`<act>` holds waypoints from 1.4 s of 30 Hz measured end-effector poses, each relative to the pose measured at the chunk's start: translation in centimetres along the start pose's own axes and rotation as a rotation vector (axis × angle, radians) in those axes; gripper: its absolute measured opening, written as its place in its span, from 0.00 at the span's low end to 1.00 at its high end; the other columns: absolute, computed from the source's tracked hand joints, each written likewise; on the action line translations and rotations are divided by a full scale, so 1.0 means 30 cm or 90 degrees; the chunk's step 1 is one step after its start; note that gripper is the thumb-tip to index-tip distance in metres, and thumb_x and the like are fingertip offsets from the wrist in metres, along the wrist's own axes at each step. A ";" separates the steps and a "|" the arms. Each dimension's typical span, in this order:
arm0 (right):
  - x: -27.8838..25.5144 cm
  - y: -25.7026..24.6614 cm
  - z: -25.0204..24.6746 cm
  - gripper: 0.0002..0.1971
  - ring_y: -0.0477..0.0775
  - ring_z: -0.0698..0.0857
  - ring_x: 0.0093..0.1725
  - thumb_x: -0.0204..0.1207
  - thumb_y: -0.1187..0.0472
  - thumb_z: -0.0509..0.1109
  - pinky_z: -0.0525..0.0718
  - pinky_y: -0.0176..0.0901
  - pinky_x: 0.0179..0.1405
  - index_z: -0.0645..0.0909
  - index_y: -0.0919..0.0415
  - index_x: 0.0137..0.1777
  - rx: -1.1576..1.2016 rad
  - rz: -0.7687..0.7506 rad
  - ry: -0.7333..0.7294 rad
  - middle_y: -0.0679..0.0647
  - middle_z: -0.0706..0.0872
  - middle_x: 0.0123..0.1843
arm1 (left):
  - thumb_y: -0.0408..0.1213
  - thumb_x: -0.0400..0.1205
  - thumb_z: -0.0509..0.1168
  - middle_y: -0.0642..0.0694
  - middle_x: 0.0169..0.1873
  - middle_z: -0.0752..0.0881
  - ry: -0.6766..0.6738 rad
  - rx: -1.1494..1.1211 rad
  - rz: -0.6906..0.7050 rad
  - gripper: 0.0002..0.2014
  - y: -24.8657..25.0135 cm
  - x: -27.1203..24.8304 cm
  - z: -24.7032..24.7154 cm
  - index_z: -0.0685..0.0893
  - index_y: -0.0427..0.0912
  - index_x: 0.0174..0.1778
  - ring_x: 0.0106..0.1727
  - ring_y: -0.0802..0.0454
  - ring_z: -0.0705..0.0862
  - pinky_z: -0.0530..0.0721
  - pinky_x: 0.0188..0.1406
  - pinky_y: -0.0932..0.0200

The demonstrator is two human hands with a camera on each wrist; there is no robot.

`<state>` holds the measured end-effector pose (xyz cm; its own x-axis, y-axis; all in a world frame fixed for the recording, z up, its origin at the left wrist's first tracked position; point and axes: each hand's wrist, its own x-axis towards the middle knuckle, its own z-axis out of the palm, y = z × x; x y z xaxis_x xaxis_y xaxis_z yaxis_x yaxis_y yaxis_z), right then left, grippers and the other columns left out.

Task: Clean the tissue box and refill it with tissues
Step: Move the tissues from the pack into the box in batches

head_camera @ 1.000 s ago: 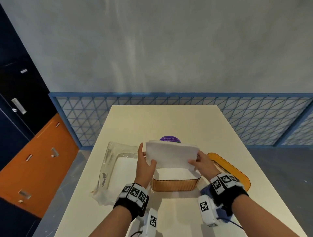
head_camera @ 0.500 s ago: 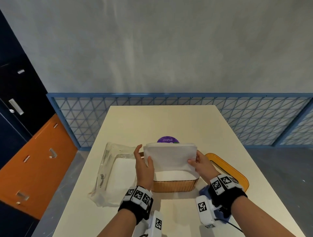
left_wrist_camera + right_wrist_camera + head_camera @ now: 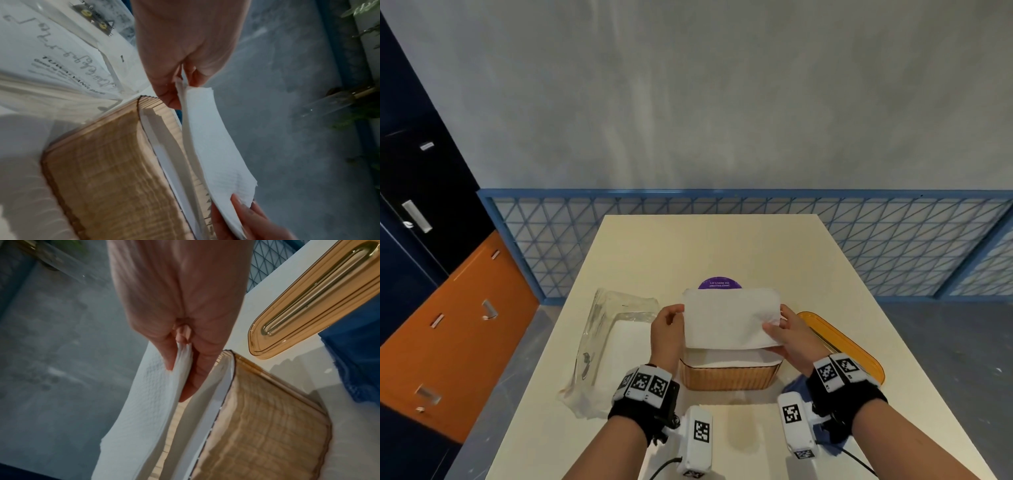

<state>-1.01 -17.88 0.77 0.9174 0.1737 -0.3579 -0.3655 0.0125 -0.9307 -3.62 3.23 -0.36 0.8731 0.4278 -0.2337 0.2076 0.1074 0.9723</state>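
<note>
Each grip was closed on the same stack of white tissues [image 3: 731, 317]: the left hand [image 3: 667, 334] pinched its left edge between thumb and fingers, and the right hand [image 3: 789, 337] pinched its right edge, so the stack hung tilted just above the open amber tissue box [image 3: 729, 377]. The fingertips behind the stack were hidden in the head view; the wrist views showed them pressed flat against the paper. The box stood on the cream worktop [image 3: 709, 250] between the wrists, its ribbed wall translucent, with more white tissue already lying inside, its depth hard to judge. The amber lid [image 3: 856, 353], with a long slot visible in the right wrist view, lay on the worktop just right of the box, partly covered by the right wrist. A blue cloth [image 3: 353, 363] lay near the box, mostly cut off. Left of the box sat a clear plastic wrapper [image 3: 602, 342] with white tissues inside; its printed script was blurred and unreadable. Beyond the stack a purple round sticker [image 3: 719, 284] showed, half hidden, its small white writing too fine to read.
</note>
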 end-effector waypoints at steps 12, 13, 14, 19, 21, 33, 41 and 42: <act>0.009 0.007 -0.003 0.11 0.62 0.82 0.60 0.79 0.73 0.62 0.86 0.59 0.53 0.73 0.59 0.57 0.050 0.039 0.011 0.59 0.85 0.58 | 0.33 0.87 0.54 0.44 0.46 0.76 0.029 0.183 0.118 0.02 0.048 -0.032 0.045 0.69 0.38 0.51 0.46 0.50 0.74 0.70 0.32 0.65; 0.009 0.007 -0.003 0.11 0.62 0.82 0.60 0.80 0.74 0.62 0.86 0.59 0.52 0.73 0.59 0.57 0.046 0.039 0.014 0.59 0.85 0.58 | 0.33 0.87 0.54 0.44 0.47 0.75 0.031 0.175 0.114 0.02 0.051 -0.040 0.049 0.68 0.39 0.52 0.47 0.50 0.74 0.71 0.32 0.67; 0.009 0.010 -0.005 0.11 0.62 0.82 0.59 0.80 0.74 0.62 0.87 0.59 0.52 0.73 0.59 0.56 0.043 0.038 0.017 0.60 0.84 0.58 | 0.33 0.87 0.55 0.45 0.47 0.75 0.031 0.157 0.104 0.03 0.052 -0.047 0.054 0.68 0.39 0.54 0.47 0.50 0.75 0.71 0.31 0.69; 0.009 0.018 -0.011 0.12 0.64 0.83 0.59 0.79 0.74 0.62 0.86 0.63 0.55 0.74 0.57 0.56 0.027 0.030 0.026 0.60 0.85 0.58 | 0.34 0.86 0.58 0.43 0.53 0.77 0.041 0.103 0.033 0.14 0.048 -0.057 0.068 0.70 0.34 0.66 0.51 0.49 0.77 0.75 0.37 0.62; 0.006 0.018 -0.014 0.12 0.64 0.84 0.59 0.79 0.73 0.62 0.85 0.64 0.56 0.74 0.56 0.55 0.025 0.025 0.021 0.59 0.86 0.58 | 0.35 0.85 0.59 0.45 0.51 0.77 0.046 0.094 0.012 0.12 0.048 -0.056 0.069 0.72 0.35 0.64 0.50 0.50 0.76 0.74 0.32 0.66; 0.003 0.010 -0.006 0.15 0.62 0.83 0.57 0.78 0.73 0.64 0.86 0.57 0.50 0.71 0.58 0.60 0.016 0.034 0.016 0.60 0.84 0.59 | 0.32 0.87 0.52 0.51 0.37 0.73 -0.007 0.156 0.122 0.03 0.069 -0.072 0.063 0.68 0.37 0.50 0.43 0.51 0.74 0.70 0.32 0.66; -0.017 -0.064 0.015 0.17 0.57 0.81 0.56 0.77 0.74 0.64 0.80 0.54 0.61 0.74 0.53 0.59 -0.140 -0.160 0.049 0.57 0.82 0.56 | 0.24 0.84 0.51 0.51 0.35 0.72 -0.017 0.156 0.256 0.06 0.087 -0.122 0.065 0.65 0.40 0.52 0.32 0.57 0.72 0.71 0.26 0.72; -0.025 -0.071 0.012 0.17 0.56 0.81 0.55 0.76 0.75 0.63 0.81 0.54 0.59 0.75 0.52 0.56 -0.141 -0.185 0.038 0.57 0.82 0.55 | 0.22 0.82 0.51 0.51 0.36 0.73 0.000 0.141 0.257 0.11 0.082 -0.125 0.063 0.64 0.41 0.54 0.33 0.57 0.73 0.72 0.28 0.72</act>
<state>-0.96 -17.69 3.05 0.9879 0.1368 -0.0737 -0.0512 -0.1618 -0.9855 -5.56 0.21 2.92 0.9035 0.3960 0.1637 -0.0598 -0.2619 0.9632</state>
